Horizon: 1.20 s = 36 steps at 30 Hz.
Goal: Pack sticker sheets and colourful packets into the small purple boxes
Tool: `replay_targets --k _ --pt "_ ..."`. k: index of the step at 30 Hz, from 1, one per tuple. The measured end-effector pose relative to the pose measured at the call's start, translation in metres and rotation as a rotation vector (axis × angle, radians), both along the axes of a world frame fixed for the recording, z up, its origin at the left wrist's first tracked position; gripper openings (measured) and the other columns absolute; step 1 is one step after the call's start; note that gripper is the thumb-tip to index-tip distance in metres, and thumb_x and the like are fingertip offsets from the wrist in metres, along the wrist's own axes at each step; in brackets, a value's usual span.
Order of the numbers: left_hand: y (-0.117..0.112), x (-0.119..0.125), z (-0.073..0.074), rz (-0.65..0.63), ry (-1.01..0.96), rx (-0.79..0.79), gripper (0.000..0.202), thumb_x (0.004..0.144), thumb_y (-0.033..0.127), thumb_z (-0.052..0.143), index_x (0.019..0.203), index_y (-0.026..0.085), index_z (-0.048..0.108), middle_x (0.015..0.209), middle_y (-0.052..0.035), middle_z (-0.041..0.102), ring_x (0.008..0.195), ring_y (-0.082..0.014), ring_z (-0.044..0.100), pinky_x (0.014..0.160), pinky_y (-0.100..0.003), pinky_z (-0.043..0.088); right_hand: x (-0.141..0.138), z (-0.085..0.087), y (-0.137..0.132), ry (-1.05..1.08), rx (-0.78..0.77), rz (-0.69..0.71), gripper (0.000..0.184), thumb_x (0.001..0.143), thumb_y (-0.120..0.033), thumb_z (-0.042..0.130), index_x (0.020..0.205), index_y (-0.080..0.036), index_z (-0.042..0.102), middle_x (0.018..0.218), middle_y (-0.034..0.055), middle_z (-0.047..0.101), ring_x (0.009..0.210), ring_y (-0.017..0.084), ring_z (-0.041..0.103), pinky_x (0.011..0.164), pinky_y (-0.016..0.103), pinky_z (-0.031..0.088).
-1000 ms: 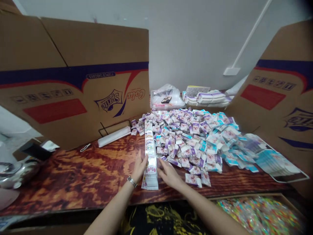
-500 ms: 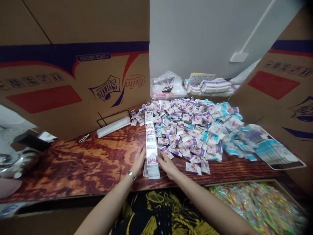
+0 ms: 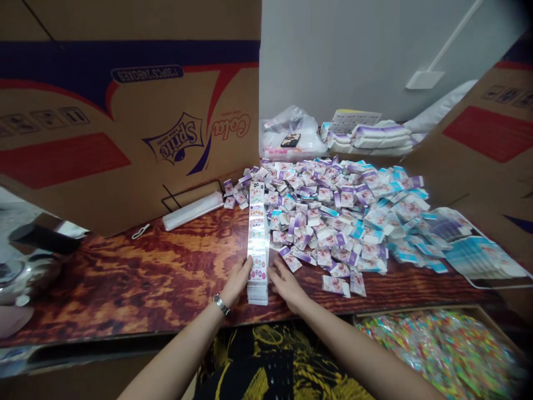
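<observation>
A long row of small overlapping packets (image 3: 258,239) runs from the table's near edge toward the back. My left hand (image 3: 238,279), with a watch on the wrist, presses flat against the row's left side near its front end. My right hand (image 3: 283,283) lies against the right side, fingers stretched out. A big heap of purple, white and teal packets (image 3: 333,216) spreads to the right of the row on the wood-patterned table (image 3: 145,278).
Upright cardboard sheets stand at the left (image 3: 125,122) and right (image 3: 478,150). A white roll (image 3: 192,210) lies near the left sheet. Plastic bags and stacked packs (image 3: 366,136) sit at the back. A box of colourful items (image 3: 437,350) is below right. Shiny objects (image 3: 25,261) at far left.
The view tilted downward and slightly left. Both hands stayed on either side of the packet row, sliding a little nearer the front end and squaring it.
</observation>
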<state>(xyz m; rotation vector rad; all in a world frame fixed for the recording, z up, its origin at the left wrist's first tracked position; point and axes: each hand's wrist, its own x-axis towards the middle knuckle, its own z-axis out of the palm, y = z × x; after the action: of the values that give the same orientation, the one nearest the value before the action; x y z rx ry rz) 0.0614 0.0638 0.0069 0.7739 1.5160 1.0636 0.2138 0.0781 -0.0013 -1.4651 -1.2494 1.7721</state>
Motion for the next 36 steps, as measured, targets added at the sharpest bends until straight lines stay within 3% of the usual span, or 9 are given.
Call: replay_targets --k 6,11,15,21,25,28,30,33,36 --pt "0.009 0.003 -0.004 -0.075 -0.097 -0.063 0.050 0.074 0.055 0.058 0.092 0.009 0.065 0.085 -0.0117 0.071 0.078 -0.0243 0.066 0.069 -0.032 0.050 -0.006 0.014 0.002 0.079 -0.104 0.040 0.041 0.077 -0.040 0.059 0.113 -0.020 0.054 0.102 0.0069 0.067 0.090 0.023 0.065 0.070 0.034 0.053" --pt "0.002 0.007 -0.005 -0.093 -0.107 -0.060 0.048 0.071 0.053 0.063 0.091 0.009 0.066 0.084 -0.0121 0.071 0.073 -0.0242 0.066 0.063 -0.031 0.050 0.001 0.024 0.004 0.138 -0.141 0.080 0.038 0.069 -0.030 0.066 0.104 -0.016 0.060 0.094 0.0089 0.069 0.088 0.025 0.066 0.073 0.036 0.053" --pt "-0.014 0.018 -0.008 -0.119 -0.133 -0.055 0.050 0.074 0.053 0.060 0.095 0.009 0.065 0.089 -0.0139 0.071 0.078 -0.0261 0.066 0.066 -0.034 0.051 0.013 0.026 -0.007 0.102 -0.233 0.083 0.043 0.066 -0.029 0.067 0.105 -0.016 0.059 0.092 0.0094 0.069 0.079 0.027 0.067 0.060 0.036 0.053" --pt "-0.034 0.019 -0.008 -0.156 -0.077 0.020 0.048 0.073 0.049 0.062 0.109 0.017 0.060 0.110 -0.0108 0.066 0.099 -0.0278 0.061 0.086 -0.037 0.047 0.031 0.011 -0.022 0.236 -0.195 0.144 0.050 0.064 -0.029 0.071 0.110 -0.018 0.058 0.097 0.0068 0.068 0.086 0.025 0.066 0.074 0.036 0.052" --pt "-0.005 0.000 -0.006 -0.126 0.109 0.080 0.056 0.073 0.050 0.062 0.119 0.018 0.055 0.122 -0.0129 0.060 0.113 -0.0315 0.053 0.100 -0.043 0.036 0.042 0.001 -0.002 0.023 0.022 0.289 0.057 0.076 -0.042 0.061 0.127 -0.017 0.048 0.095 0.0070 0.067 0.084 0.023 0.065 0.076 0.036 0.051" --pt "0.040 -0.007 -0.005 0.050 0.192 0.165 0.071 0.077 0.052 0.058 0.134 0.014 0.038 0.147 -0.0155 0.029 0.137 -0.0299 0.020 0.111 -0.043 0.014 0.040 -0.001 0.026 -0.247 0.404 0.288 0.049 0.086 -0.042 0.047 0.128 -0.016 0.048 0.100 0.0085 0.065 0.091 0.022 0.062 0.085 0.037 0.047" --pt "0.068 -0.004 -0.005 0.052 0.177 0.222 0.072 0.079 0.051 0.055 0.137 0.015 0.032 0.149 -0.0135 0.023 0.139 -0.0269 0.014 0.112 -0.040 0.012 0.037 -0.002 0.047 -0.347 0.554 0.261 0.043 0.088 -0.037 0.043 0.125 -0.016 0.052 0.113 0.0107 0.061 0.106 0.023 0.057 0.094 0.037 0.042" --pt "0.090 0.007 -0.007 -0.001 0.137 0.303 0.073 0.077 0.044 0.059 0.138 0.015 0.031 0.147 -0.0124 0.030 0.136 -0.0249 0.024 0.110 -0.036 0.019 0.039 -0.002 0.078 -0.404 0.583 0.228 0.042 0.086 -0.030 0.045 0.123 -0.013 0.054 0.123 0.0133 0.056 0.117 0.026 0.049 0.102 0.041 0.034" --pt "0.090 0.016 -0.011 -0.033 0.129 0.348 0.073 0.075 0.038 0.063 0.137 0.015 0.032 0.148 -0.0119 0.028 0.137 -0.0236 0.022 0.112 -0.034 0.016 0.048 -0.001 0.099 -0.443 0.578 0.200 0.040 0.087 -0.031 0.044 0.121 -0.015 0.056 0.120 0.0126 0.059 0.114 0.027 0.051 0.100 0.045 0.034"
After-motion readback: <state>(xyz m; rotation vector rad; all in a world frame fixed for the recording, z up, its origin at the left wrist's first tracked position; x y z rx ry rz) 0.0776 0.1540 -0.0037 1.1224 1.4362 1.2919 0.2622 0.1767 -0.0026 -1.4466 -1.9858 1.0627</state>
